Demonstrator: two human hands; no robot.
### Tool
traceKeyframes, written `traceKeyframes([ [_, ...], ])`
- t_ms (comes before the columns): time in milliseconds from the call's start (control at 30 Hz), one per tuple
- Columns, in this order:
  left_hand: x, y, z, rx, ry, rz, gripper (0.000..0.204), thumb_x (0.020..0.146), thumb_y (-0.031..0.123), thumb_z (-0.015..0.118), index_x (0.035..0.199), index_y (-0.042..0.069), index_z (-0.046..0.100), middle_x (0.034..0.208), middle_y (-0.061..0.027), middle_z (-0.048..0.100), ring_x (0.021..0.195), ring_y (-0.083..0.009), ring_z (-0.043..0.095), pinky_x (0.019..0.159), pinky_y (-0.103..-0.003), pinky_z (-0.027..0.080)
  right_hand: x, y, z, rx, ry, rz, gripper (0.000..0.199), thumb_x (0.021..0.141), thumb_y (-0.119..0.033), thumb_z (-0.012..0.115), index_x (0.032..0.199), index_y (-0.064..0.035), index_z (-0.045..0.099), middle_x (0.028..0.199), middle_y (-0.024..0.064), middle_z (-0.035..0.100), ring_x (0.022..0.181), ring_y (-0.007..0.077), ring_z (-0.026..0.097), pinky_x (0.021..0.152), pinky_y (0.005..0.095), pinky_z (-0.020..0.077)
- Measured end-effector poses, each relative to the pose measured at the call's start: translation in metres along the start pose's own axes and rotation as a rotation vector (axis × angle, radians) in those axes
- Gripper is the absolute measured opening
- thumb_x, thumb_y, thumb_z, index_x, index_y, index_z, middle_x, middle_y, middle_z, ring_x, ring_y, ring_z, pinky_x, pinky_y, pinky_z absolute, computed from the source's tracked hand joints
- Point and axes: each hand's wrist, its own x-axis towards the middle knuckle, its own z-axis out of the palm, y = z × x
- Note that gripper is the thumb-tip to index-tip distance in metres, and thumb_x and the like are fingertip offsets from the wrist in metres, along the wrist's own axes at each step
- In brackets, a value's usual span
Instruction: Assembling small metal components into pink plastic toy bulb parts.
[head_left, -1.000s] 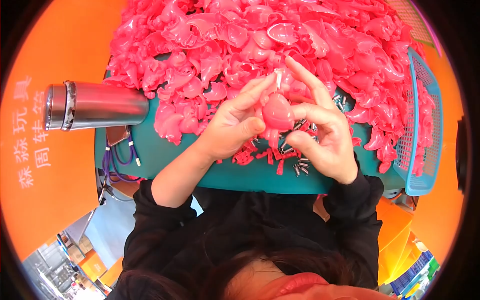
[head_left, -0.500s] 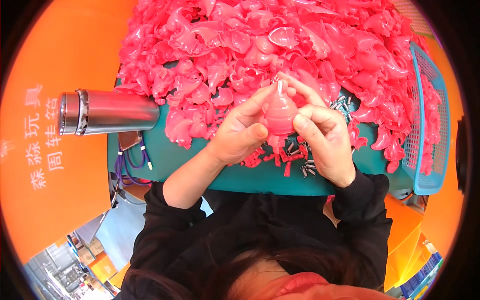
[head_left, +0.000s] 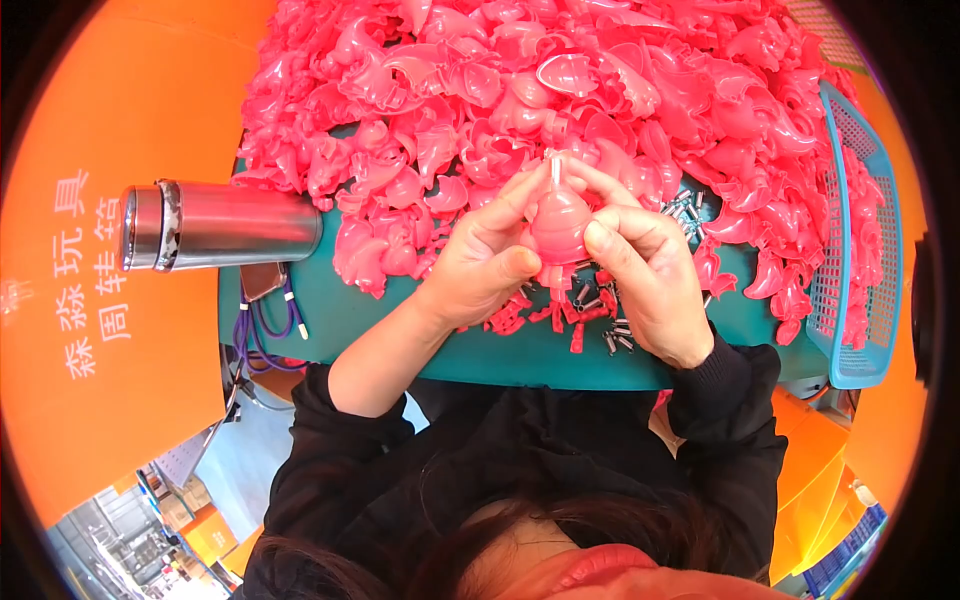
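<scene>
At the left rises a large orange panel (head_left: 120, 400) with white lettering, and beside it spreads a green tabletop (head_left: 480, 365) whose near edge faces the person's black top (head_left: 540, 430). Over the tabletop's far part lies a deep heap of glossy pink plastic shell halves (head_left: 660, 70), curved and overlapping. A light-blue perforated plastic basket (head_left: 860, 380) stands along the right edge, with more pink pieces in it. A stainless-steel tumbler (head_left: 245, 225) with a banded neck lies on its side at the left, its base toward the heap. The left hand (head_left: 475, 260) and the right hand (head_left: 655, 270) meet near the middle of the table, in front of the heap, both grasping one rounded pink plastic toy part (head_left: 560, 225) from opposite sides, thumbs against its flanks. Purple cord (head_left: 244, 335) loops at the table's left edge, below the tumbler, next to a small brown case (head_left: 264, 280). Under the hands are scattered small red plastic pieces (head_left: 512, 318) and short metal tubes (head_left: 620, 340). A slim, shiny tube (head_left: 556, 172) stands at the held part's far end, between the fingertips; how deeply it sits I cannot tell.
</scene>
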Motion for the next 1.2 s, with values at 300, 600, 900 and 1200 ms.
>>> traceKeyframes([
  [300, 0.003, -0.004, 0.005, 0.331, 0.076, 0.217, 0.073, 0.082, 0.017, 0.070, 0.141, -0.001, 0.031, 0.139, -0.0081, 0.030, 0.120, -0.0202, 0.045, 0.091, -0.033, 0.050, 0.002, 0.001, -0.003, -0.324, 0.019, -0.122, 0.020, 0.091, -0.014, 0.055, 0.081, 0.0019, 0.062, 0.135, 0.0187, 0.048, 0.122, 0.0224, 0.045, 0.101, 0.0338, 0.0315],
  [600, 0.001, 0.004, 0.012, 0.396, 0.109, 0.209, 0.074, 0.081, 0.013, 0.071, 0.140, -0.003, 0.030, 0.136, -0.0099, 0.029, 0.121, -0.0223, 0.045, 0.096, -0.035, 0.047, 0.005, -0.001, -0.004, -0.111, 0.045, -0.039, 0.016, 0.088, -0.015, 0.062, 0.084, 0.0006, 0.066, 0.125, 0.0137, 0.056, 0.107, 0.0187, 0.052, 0.093, 0.0321, 0.0382],
  [900, -0.001, -0.007, 0.010, 0.478, 0.027, 0.416, 0.080, 0.080, 0.018, 0.072, 0.142, -0.002, 0.025, 0.139, -0.0096, 0.027, 0.126, -0.0222, 0.040, 0.100, -0.034, 0.042, 0.000, -0.003, 0.012, 0.402, -0.015, 0.085, 0.019, 0.091, -0.019, 0.057, 0.086, -0.0013, 0.064, 0.144, 0.0186, 0.035, 0.119, 0.0210, 0.048, 0.096, 0.0317, 0.0369],
  [1200, 0.001, 0.004, 0.022, 0.057, 0.219, -0.026, 0.056, 0.095, 0.010, 0.050, 0.144, 0.001, 0.024, 0.129, -0.0105, 0.049, 0.116, -0.0185, 0.051, 0.093, -0.033, 0.047, 0.011, -0.003, 0.002, -0.724, 0.191, -0.387, 0.010, 0.078, -0.015, 0.069, 0.077, -0.0049, 0.068, 0.119, 0.0090, 0.062, 0.114, 0.0308, 0.047, 0.097, 0.0400, 0.0351],
])
